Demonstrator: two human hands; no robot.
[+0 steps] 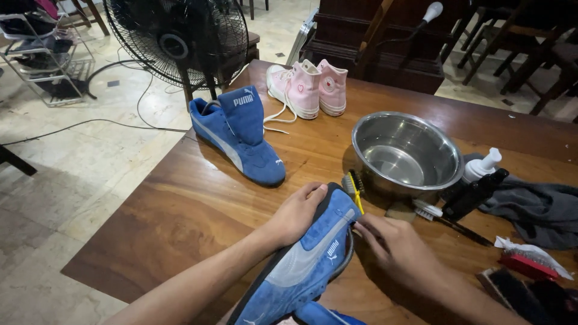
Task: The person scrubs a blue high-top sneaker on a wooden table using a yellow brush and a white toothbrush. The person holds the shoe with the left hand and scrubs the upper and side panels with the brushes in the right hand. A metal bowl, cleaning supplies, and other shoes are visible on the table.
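The fingers (313,194) of the left hand (296,213) curl over the toe end of a blue suede shoe (307,259), gripping its dark sole edge from the far side. The right hand (394,247) rests against the shoe's other side, fingertips pinched together at the upper near the toe; whether they hold anything small there cannot be told. The shoe lies tilted between both hands, toe pointing away from the person, its grey side stripe facing up, heel toward the bottom edge of the view.

Just past the toe, a yellow-handled brush (354,186) lies on the wooden counter (180,204), touching or nearly touching a steel bowl (406,156) with water in it. To the right of the bowl sit a white pump bottle (481,167), a dark bottle (475,194), a small white-bristled brush (428,209) and a grey cloth (539,207). Further off on the counter stand the matching blue shoe (238,138), upright, and a pair of pink high-top sneakers (308,87). A black standing fan (177,42) is on the floor beyond the counter's far edge.
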